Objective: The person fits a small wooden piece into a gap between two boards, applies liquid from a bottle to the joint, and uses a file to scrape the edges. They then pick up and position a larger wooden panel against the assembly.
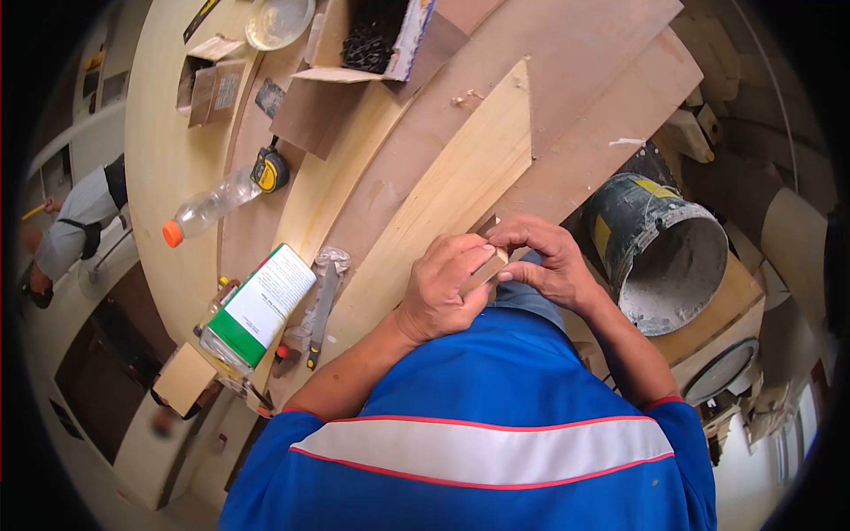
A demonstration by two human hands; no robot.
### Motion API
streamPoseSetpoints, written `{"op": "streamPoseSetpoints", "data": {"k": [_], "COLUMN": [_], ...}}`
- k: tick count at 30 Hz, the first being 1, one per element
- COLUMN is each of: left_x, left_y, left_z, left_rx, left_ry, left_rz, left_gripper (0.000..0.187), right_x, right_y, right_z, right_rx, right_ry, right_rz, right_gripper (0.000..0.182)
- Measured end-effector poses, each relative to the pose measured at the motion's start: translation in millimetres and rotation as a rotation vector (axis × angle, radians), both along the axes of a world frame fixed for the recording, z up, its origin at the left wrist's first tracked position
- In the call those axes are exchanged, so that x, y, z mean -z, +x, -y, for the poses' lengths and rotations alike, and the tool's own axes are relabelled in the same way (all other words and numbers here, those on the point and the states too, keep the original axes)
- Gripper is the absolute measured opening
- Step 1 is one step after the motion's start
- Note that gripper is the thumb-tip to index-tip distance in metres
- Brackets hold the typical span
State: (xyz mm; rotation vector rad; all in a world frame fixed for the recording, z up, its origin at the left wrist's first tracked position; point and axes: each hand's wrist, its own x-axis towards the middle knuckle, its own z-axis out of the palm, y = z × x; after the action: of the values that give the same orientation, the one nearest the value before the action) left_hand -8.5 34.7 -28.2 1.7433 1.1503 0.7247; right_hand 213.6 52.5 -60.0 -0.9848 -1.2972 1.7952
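My left hand (450, 281) is closed around a small, flat piece of wood (483, 273), in front of my body at the near edge of the bench. The thumb and fingers of my right hand (547, 261) are closed at the far end of the same piece. The fingers partly hide the piece, and whatever lies between the right fingertips is too small to tell. Just beyond my hands, a pale pointed wooden board (452, 186) lies on brown sheets (584, 115).
Left of my arm stand a green-and-white tin (264, 305) and a grey long-bladed tool (322, 310). Farther up are a tape measure (269, 170), an orange-capped bottle (212, 205) and a box of dark screws (403, 53). A plaster-stained bucket (642, 243) lies right. Another person (80, 217) is far left.
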Motion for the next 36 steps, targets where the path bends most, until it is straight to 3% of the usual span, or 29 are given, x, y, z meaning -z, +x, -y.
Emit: {"op": "streamPoseSetpoints", "data": {"k": [5, 11, 14, 21, 36], "left_x": [4, 10, 14, 18, 18], "left_y": [3, 2, 2, 1, -1], "left_z": [5, 7, 7, 6, 3], "left_rx": [-0.047, -0.108, -0.116, -0.147, -0.125], "left_ry": [0.031, -0.020, -0.001, 0.014, 0.021], "left_rz": [0.092, 0.132, 0.142, 0.151, 0.145], "left_gripper": [0.051, 0.048, 0.048, 0.045, 0.044], "right_x": [-3, -10, -21, -15, -9], "right_y": [8, 7, 2, -11, -9], "right_z": [-2, 3, 14, 28, 28], "right_rx": [-0.093, 0.028, 0.057, 0.229, 0.171], "right_ry": [-0.078, 0.127, 0.093, 0.170, 0.242], "right_rz": [0.088, 0.302, 0.386, 0.363, 0.331], "right_gripper": [0.037, 0.032, 0.025, 0.026, 0.032]}}
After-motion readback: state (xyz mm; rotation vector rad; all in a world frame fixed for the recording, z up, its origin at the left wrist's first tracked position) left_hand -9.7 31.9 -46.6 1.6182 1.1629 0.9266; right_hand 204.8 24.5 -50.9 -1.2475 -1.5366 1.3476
